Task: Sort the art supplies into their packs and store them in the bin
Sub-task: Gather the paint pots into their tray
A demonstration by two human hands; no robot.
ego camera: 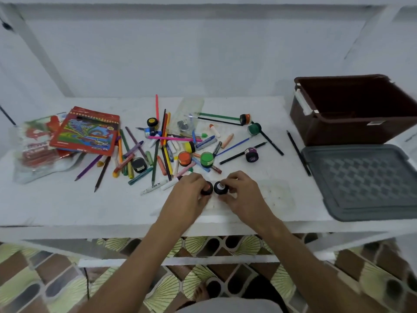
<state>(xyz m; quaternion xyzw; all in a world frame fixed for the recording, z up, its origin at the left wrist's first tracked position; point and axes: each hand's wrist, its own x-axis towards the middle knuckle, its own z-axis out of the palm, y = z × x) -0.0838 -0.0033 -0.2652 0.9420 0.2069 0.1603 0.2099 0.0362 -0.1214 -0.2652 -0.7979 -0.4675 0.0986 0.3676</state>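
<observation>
The left hand [188, 190] curls its fingers round a small paint pot with an orange band [207, 189], and the right hand [242, 190] pinches a second, dark-capped pot [220, 188]; the two pots sit almost touching between the hands, low over the white table [67, 204]. Both grips are narrow, fingertip holds on small round jars, so a pot could roll out and away if either hand loosens, and a loose cap would spill paint; whether the caps are tight I cannot tell. Just beyond the hands lies the heap of crayons, pencils and pots [171, 147], close enough that a forward sweep would scatter it. A faint clear pouch [277, 195] lies just right of the grip, easy to miss. The brown bin [352, 132] stands well off to the right, its grey lid [361, 184] beside it, a long carry for two pinched pots.
</observation>
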